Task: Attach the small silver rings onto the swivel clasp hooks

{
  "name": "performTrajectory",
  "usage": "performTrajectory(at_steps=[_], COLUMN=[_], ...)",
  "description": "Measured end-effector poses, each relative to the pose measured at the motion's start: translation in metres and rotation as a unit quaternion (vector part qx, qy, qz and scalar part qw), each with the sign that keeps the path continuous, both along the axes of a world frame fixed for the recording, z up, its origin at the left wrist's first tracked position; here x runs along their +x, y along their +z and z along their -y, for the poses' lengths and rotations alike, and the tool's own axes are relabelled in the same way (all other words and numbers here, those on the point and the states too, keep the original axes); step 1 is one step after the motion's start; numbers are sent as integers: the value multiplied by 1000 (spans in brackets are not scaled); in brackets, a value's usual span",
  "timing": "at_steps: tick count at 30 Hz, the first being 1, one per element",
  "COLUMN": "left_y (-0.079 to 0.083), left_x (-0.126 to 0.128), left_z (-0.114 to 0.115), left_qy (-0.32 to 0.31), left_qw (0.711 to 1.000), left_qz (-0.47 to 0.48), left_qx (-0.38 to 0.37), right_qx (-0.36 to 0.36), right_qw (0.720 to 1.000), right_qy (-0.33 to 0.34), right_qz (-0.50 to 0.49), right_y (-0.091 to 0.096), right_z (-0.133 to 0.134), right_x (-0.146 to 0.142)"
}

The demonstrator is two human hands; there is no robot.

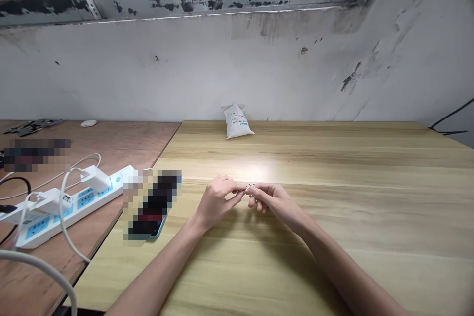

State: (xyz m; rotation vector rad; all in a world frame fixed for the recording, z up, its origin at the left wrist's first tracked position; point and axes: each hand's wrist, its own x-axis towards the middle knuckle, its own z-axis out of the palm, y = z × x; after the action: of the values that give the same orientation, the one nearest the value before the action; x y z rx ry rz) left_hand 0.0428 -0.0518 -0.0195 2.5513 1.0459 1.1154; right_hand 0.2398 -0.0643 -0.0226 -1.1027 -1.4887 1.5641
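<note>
Between my two hands, over the middle of the wooden table [355, 197], is a small shiny metal piece [250, 186] with curled loops. Its exact kind is too small to make out, and fingertips cover part of it. My left hand [220, 198] pinches its left side between thumb and forefinger. From the right, my right hand [273, 201] grips the same piece with thumb and forefinger, its other fingers curled below. Both hands are close together, nearly touching at the fingertips.
A white plastic packet [237, 122] leans near the wall at the back. Left of my hands lies a partly blurred phone [157, 205]. A white power strip [79, 210] with plugged chargers and looping cables occupies the brown table [122, 145] at the left.
</note>
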Motion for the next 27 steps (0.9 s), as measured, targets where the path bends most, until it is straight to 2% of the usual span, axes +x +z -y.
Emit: performTrajectory(at_steps=[4,7,12,15,18,20,24,27], left_y=[-1,-2,-4,-4,-3,-2,0,0], left_x=[0,2,2,1,1,0,-1,0], left_z=[-1,-1,-2,-3,-3,-3,-3,-3], left_qy=[29,30,17,15,16,13,0,-11], left_qw=[994,985,982,983,983,983,981,981], left_qz=[-43,-89,-113,-107,-104,-104,-106,-125], left_qx=[95,148,152,149,150,154,161,150], right_qx=[-29,-27,-14,57,154,211,283,327], right_qw=[998,998,997,989,968,948,902,862], right_qy=[-44,-53,-80,-120,-140,-129,-74,-8], right_qz=[15,13,10,68,142,199,318,386], right_y=[0,0,-4,-6,-6,-5,-2,1], right_z=[3,5,5,5,7,7,7,6], right_x=[-6,-12,-14,-14,-14,-13,-6,1])
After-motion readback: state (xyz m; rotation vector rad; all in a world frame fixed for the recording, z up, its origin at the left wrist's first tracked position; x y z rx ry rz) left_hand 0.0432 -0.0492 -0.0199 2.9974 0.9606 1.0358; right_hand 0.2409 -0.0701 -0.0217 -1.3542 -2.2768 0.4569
